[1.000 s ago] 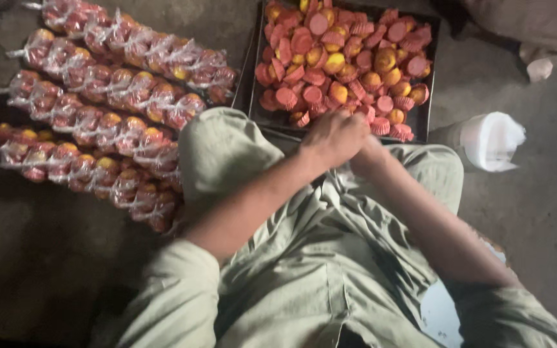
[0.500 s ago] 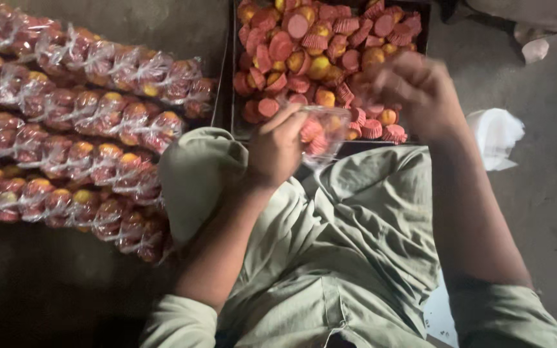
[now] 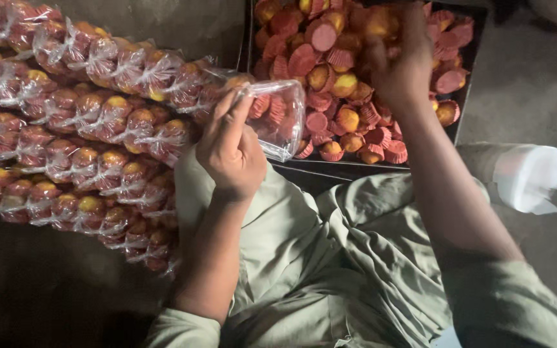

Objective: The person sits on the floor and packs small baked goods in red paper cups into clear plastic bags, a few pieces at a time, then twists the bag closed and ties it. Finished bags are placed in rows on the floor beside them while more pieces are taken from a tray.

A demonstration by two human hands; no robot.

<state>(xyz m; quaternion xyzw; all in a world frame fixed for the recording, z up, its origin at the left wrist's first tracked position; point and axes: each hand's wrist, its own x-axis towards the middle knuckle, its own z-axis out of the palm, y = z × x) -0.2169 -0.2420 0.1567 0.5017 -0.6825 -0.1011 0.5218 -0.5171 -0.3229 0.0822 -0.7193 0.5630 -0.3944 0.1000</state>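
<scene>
My left hand (image 3: 230, 151) pinches a clear plastic bag (image 3: 272, 116) of small red-cupped cakes, its long axis running left to right, mouth toward my fingers. It hangs over the near edge of the dark metal tray (image 3: 465, 77). My right hand (image 3: 398, 61) curls onto loose cakes (image 3: 330, 77) there. Rows of packed bags (image 3: 78, 135) crowd the left; bare floor (image 3: 530, 84) lies right.
</scene>
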